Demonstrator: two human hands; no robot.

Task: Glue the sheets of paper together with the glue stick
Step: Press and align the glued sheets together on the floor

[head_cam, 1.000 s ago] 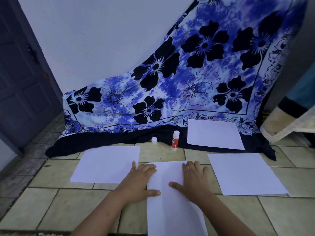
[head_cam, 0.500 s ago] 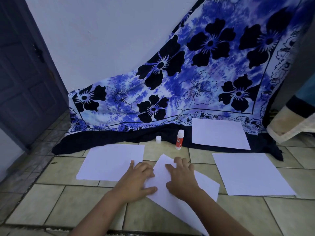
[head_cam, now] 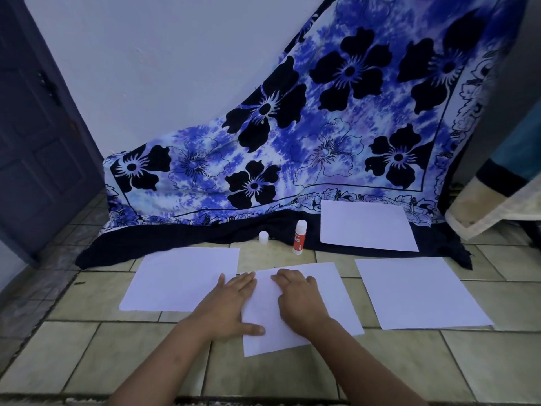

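In the lower left of the frame a loose sheet (head_cam: 181, 278) lies flat on the tiled floor (head_cam: 87, 356). Just right of it the left hand (head_cam: 231, 306) rests palm down, fingers straight. Its thumb lies on the near left edge of the centre sheet (head_cam: 330, 291), which sits skewed to the tile lines at bottom centre. The right hand (head_cam: 298, 300) presses on the middle of that same sheet, fingers spread and nearly flat. Neither grip is closed round anything: both are open and only bear down on the paper.

This looks like the step of squaring up or smoothing the centre sheet. Whether a second sheet lies under it cannot be told, though a sliver of white shows by the left fingertips. If no glue is on it yet, the next move calls for one hand to leave the paper and reach up-frame for the glue stick while the other pins the sheet.

The one container here is that glue stick (head_cam: 300, 241), a red and white tube standing upright above the hands at the hem of the flowered cloth (head_cam: 322, 142). It is uncapped, and its small white cap (head_cam: 263, 237) stands apart to its left. How much glue is left inside cannot be seen.

Right of the tube, a far sheet (head_cam: 366, 225) lies on the cloth's dark hem. Below it, at right, a right sheet (head_cam: 415, 291) lies on the floor, near the centre sheet but apart from it.
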